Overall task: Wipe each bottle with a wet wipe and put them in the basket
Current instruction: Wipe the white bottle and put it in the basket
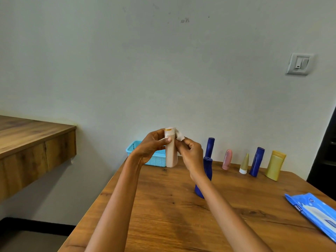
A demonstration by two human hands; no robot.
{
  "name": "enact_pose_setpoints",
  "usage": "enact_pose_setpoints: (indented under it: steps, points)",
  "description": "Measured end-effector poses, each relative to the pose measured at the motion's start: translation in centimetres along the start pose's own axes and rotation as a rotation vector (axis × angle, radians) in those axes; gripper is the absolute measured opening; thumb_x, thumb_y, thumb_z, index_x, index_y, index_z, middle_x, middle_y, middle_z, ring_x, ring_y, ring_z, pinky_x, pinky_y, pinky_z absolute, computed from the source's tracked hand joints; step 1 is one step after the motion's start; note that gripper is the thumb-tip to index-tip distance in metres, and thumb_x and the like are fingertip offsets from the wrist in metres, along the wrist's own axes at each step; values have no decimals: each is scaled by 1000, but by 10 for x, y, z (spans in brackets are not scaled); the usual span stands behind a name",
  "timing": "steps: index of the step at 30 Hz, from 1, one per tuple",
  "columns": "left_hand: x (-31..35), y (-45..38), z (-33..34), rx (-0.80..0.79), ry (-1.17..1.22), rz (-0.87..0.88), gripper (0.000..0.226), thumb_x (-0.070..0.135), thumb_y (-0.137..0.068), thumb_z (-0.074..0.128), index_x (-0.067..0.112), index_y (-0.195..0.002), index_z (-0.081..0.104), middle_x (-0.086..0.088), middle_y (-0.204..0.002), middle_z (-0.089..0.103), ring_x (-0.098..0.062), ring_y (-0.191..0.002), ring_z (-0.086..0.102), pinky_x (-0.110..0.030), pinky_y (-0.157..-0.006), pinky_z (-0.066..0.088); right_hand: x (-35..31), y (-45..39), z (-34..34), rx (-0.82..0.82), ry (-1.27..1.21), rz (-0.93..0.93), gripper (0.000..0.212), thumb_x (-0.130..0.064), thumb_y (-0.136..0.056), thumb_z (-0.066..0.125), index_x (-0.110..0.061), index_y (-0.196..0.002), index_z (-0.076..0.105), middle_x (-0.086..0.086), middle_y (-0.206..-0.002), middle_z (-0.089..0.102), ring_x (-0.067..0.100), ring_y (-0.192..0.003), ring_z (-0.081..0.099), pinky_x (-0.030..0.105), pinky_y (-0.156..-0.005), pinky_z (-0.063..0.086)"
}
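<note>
My left hand (151,147) grips a pale peach bottle (171,155) upright in the air above the wooden table (163,215). My right hand (190,153) pinches a white wet wipe (179,135) against the bottle's cap end. Behind the hands at the table's far edge stands the light-blue basket (156,158), partly hidden. On the table stand two dark blue bottles (205,176) (210,147), a pink bottle (227,159), a small olive tube (244,164), another blue bottle (257,162) and a yellow bottle (275,165).
A blue pack of wet wipes (316,213) lies at the table's right edge. A wooden counter (32,140) juts out on the left, apart from the table. The wall runs close behind the table, with a light switch (299,64) on it.
</note>
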State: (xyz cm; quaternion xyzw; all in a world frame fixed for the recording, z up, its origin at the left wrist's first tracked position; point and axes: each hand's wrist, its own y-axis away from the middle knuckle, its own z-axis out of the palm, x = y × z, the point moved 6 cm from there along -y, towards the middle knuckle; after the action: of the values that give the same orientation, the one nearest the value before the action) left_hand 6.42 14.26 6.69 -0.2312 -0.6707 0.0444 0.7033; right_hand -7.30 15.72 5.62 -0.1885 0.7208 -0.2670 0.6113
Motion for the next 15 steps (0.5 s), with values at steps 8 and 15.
enact_pose_setpoints:
  steps: [8, 15]
  points:
    - [-5, -4, -10, 134, 2, -22, 60, 18, -80, 67, 12, -136, 46, -13, -121, 62, -28, -112, 60, -41, -101, 46, 15, 41, 13, -138, 96, -256, 36, -29, -95, 49, -25, -130, 50, -10, -129, 55, -4, -114, 53, 14, -83, 51]
    - [-7, -3, -5, 147, -33, -30, 67, 29, -71, 72, 16, -133, 50, -10, -116, 66, -25, -112, 60, -43, -106, 41, 1, 27, 12, -118, 65, -210, 29, -26, -98, 43, -35, -125, 48, -14, -115, 58, -2, -103, 57, 13, -76, 49]
